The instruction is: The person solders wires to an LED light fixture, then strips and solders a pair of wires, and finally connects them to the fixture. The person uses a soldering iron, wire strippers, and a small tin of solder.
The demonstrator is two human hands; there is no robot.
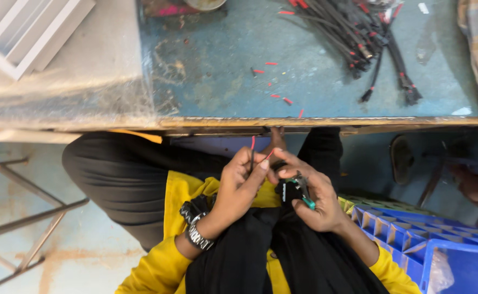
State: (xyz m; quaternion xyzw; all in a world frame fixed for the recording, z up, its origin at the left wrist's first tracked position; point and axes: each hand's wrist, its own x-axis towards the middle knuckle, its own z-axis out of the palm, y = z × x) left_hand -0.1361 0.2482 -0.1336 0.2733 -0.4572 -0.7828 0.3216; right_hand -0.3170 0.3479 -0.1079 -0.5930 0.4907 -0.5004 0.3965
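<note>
Soft, even daylight falls across the worktop (326,65), brightest at its far left corner, where a plastic sheet (70,81) shows pale glare. Deep shadow lies under the near edge. Focus is sharp centrally; the frame's edges bend slightly and blur.

Head-worn view, steeply down, close

A worn blue-green worktable (222,60) ran across the far side, its near edge (304,122) chipped and rusty. On the left lay pale concrete floor (10,179) with a metal frame (26,218) (thin grey bars). A blue plastic crate (413,234) sat near right.
</note>
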